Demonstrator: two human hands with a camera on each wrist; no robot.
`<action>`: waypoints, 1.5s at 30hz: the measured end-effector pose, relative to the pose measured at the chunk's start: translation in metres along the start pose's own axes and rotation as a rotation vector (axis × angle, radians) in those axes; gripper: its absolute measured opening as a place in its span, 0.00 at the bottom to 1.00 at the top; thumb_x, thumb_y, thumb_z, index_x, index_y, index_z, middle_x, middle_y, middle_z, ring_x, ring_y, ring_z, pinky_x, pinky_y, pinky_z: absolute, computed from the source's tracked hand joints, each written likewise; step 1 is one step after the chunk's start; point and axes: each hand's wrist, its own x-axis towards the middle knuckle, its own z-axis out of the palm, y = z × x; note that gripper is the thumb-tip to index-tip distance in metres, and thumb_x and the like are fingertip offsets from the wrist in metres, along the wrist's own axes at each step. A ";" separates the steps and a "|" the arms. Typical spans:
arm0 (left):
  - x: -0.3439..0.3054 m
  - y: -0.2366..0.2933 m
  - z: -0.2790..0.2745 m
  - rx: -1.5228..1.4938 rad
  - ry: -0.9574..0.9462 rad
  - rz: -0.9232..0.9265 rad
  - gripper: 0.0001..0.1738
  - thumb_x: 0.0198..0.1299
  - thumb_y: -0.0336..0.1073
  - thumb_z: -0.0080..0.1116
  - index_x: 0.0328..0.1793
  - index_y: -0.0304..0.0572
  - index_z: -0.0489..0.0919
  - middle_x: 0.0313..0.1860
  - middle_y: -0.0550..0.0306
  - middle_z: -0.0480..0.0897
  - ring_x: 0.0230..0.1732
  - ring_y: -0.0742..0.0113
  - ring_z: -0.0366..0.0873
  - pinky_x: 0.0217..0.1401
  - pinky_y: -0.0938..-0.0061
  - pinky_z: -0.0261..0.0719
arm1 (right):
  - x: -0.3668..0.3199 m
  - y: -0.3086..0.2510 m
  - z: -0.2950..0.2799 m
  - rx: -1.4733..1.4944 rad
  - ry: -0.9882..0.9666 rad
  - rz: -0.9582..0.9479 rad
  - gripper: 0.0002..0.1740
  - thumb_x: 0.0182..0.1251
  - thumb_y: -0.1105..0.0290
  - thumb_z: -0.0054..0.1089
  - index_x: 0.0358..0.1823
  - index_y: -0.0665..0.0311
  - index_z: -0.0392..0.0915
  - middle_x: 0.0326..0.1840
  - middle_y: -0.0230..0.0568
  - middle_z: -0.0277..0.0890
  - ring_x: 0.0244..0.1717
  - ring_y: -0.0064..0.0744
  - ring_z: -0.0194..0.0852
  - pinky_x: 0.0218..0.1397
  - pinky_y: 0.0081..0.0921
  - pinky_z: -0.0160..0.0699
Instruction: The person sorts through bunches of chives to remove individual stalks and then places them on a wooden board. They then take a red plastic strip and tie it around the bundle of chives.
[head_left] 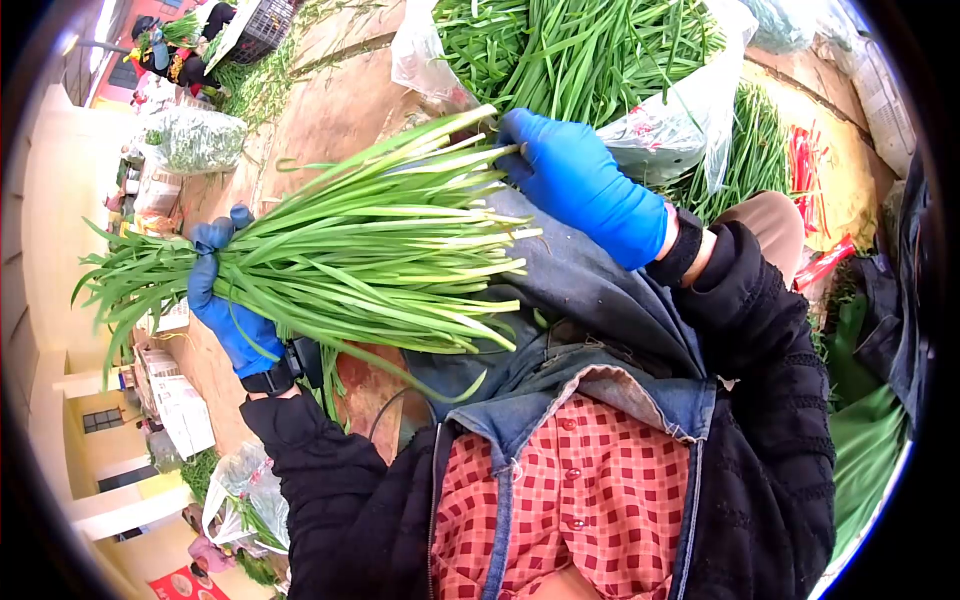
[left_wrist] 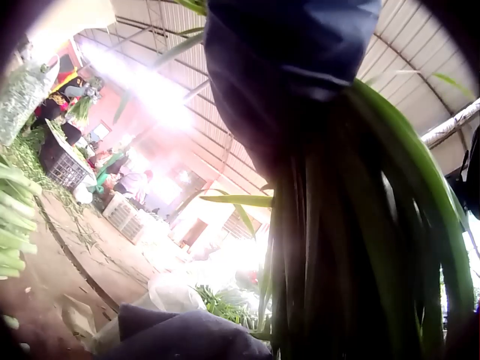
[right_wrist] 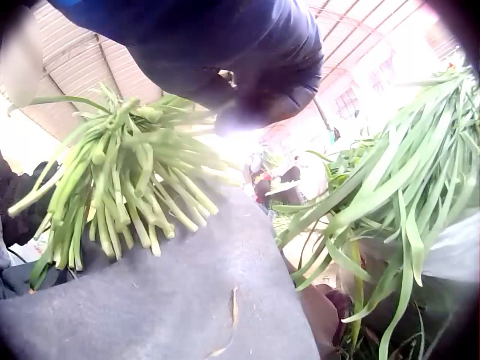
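Note:
A large bunch of long green stalks (head_left: pixel 370 240) lies sideways in front of the body, pale cut ends to the right. My blue-gloved left hand (head_left: pixel 225 300) grips it around the leafy part; in the left wrist view the glove (left_wrist: pixel 292 52) is dark above hanging leaves (left_wrist: pixel 360 225). At the upper cut ends, my blue-gloved right hand (head_left: pixel 575 185) has curled fingers and appears to pinch one stalk end. The right wrist view shows that hand (right_wrist: pixel 255 67) just above and beside the splayed ends (right_wrist: pixel 127 180); its fingertips are partly hidden.
An open plastic bag (head_left: pixel 665 140) full of green stalks stands beyond the right hand, with more stalks (head_left: pixel 750 150) and red strips (head_left: pixel 805 170) to its right. A dark-covered lap (head_left: pixel 560 270) lies beneath. A filled clear bag (head_left: pixel 200 140) and crate (head_left: pixel 262 25) are farther left.

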 end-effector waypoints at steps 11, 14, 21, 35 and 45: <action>-0.011 -0.001 0.004 -0.177 0.206 0.080 0.14 0.43 0.23 0.53 0.37 0.41 0.64 0.33 0.57 0.67 0.51 0.56 0.66 0.68 0.61 0.61 | -0.037 0.039 -0.068 -0.497 -0.536 0.080 0.12 0.60 0.62 0.58 0.36 0.64 0.80 0.32 0.49 0.78 0.32 0.48 0.78 0.35 0.37 0.77; -0.008 -0.001 0.002 -0.192 0.141 0.067 0.14 0.45 0.24 0.54 0.38 0.40 0.66 0.35 0.56 0.69 0.51 0.56 0.67 0.68 0.61 0.62 | -0.022 -0.007 -0.059 0.200 -0.126 -0.300 0.14 0.57 0.65 0.63 0.45 0.58 0.80 0.35 0.43 0.79 0.36 0.44 0.78 0.39 0.35 0.77; -0.010 0.000 -0.003 -0.002 0.199 0.064 0.13 0.49 0.30 0.55 0.42 0.39 0.71 0.40 0.56 0.73 0.56 0.54 0.67 0.69 0.58 0.61 | -0.013 -0.026 0.006 0.335 -0.071 -0.312 0.09 0.53 0.66 0.66 0.35 0.59 0.80 0.30 0.42 0.77 0.31 0.45 0.76 0.35 0.35 0.76; -0.021 -0.001 -0.022 -0.009 0.144 0.111 0.08 0.51 0.31 0.53 0.38 0.40 0.75 0.44 0.53 0.75 0.55 0.60 0.70 0.65 0.61 0.66 | -0.012 0.013 -0.034 1.168 0.017 0.545 0.11 0.67 0.63 0.54 0.38 0.63 0.79 0.24 0.26 0.71 0.24 0.14 0.63 0.27 0.12 0.61; -0.032 -0.010 -0.040 -0.035 0.326 0.200 0.07 0.57 0.28 0.46 0.39 0.39 0.75 0.46 0.50 0.77 0.58 0.59 0.71 0.66 0.59 0.66 | -0.038 0.022 -0.046 0.121 -0.384 0.337 0.19 0.57 0.53 0.62 0.32 0.63 0.82 0.26 0.44 0.80 0.25 0.41 0.79 0.30 0.32 0.76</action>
